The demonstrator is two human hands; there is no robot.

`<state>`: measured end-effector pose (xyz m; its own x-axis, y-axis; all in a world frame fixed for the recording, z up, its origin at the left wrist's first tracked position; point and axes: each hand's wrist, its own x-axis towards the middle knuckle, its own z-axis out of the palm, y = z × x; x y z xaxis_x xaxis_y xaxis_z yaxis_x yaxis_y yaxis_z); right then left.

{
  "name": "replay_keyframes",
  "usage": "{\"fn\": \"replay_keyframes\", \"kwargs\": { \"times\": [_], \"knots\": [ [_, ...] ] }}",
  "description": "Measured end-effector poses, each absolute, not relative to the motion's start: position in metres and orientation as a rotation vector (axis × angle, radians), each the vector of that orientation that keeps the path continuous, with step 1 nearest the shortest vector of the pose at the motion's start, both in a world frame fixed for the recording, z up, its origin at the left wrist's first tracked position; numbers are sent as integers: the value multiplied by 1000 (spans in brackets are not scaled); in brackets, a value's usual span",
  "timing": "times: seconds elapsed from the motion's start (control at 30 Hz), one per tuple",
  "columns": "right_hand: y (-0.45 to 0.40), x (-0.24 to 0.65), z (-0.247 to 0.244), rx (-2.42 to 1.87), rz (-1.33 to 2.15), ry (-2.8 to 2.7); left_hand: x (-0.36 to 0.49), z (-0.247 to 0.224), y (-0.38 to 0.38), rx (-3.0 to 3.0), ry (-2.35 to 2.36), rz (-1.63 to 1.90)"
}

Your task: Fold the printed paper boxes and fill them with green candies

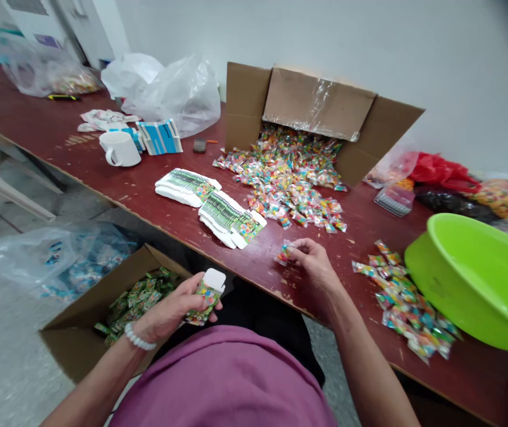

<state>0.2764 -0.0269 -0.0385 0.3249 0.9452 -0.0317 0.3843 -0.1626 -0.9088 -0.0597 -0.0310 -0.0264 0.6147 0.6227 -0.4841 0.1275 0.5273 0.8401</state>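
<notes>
My left hand (182, 302) is closed around a small green printed carton (205, 299), its white top flap standing up. Between the fingertips of my right hand (313, 261) is a small clear packet of colourful candy (283, 254), just above the table's front part. Two fanned rows of flat green and white cartons (185, 185) lie on the table beyond my hands. Behind them, a heap of candy packets (289, 184) spills out of a cardboard box (320, 104) lying on its side.
A lime green basin (480, 279) stands at the right beside a smaller pile of packets (407, 302). Below the table edge, an open box (71, 332) holds filled green cartons (140, 299). A white mug (119, 148) and plastic bags (178, 95) occupy the far left.
</notes>
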Motion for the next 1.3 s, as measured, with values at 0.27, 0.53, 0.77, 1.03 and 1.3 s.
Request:
{"fn": "replay_keyframes", "kwargs": {
  "times": [0.27, 0.53, 0.77, 1.03, 1.3],
  "knots": [
    [-57, 204, 1, -1252, 1329, -748, -13, -16, -45, 1000, 685, 368],
    [-67, 183, 4, -1258, 1231, -815, -10, -7, -54, 904, 672, 397],
    [-77, 187, 4, -1261, 1046, -1270, -4, -3, -53, 855, 711, 493],
    [-78, 179, -14, -1112, 1493, -956, 3, -2, -54, 734, 768, 630],
    [-81, 162, -15, -1184, 962, -1247, 6, -2, -55, 641, 739, 673]
  ]
}}
